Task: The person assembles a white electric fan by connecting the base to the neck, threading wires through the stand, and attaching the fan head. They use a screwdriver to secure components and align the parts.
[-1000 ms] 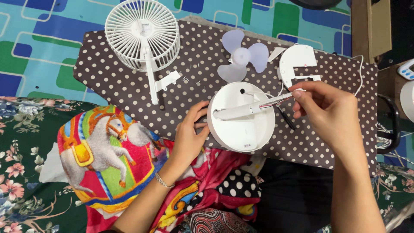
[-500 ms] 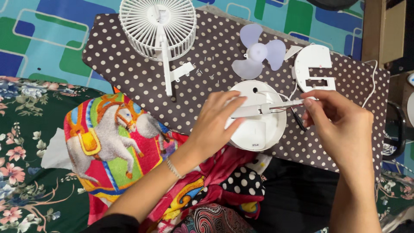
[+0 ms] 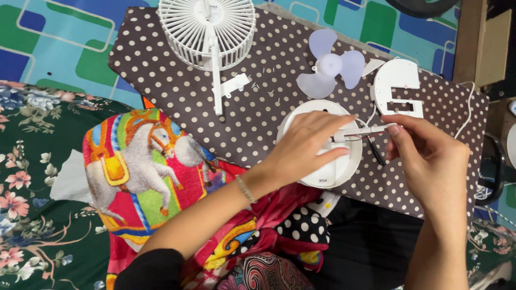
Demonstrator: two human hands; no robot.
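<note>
A round white plastic fan base (image 3: 344, 172) lies flat on a brown cloth with white polka dots (image 3: 269, 123), directly under both hands. The left hand (image 3: 306, 147) rests palm-down across the base's top, fingers spread and loosely curled over a slim white plastic stem (image 3: 361, 130) that lies across it. The right hand (image 3: 430, 153) pinches the stem's far end between thumb and forefinger, other fingers curled in; thin red and black wires (image 3: 359, 137) show at the stem. Just beyond the base lie a pale lilac three-blade propeller (image 3: 330, 65) and a white cut-out plastic cover plate (image 3: 398, 83). Farther left, a white ribbed wire-style fan cage (image 3: 207, 27) sits on the same cloth.
</note>
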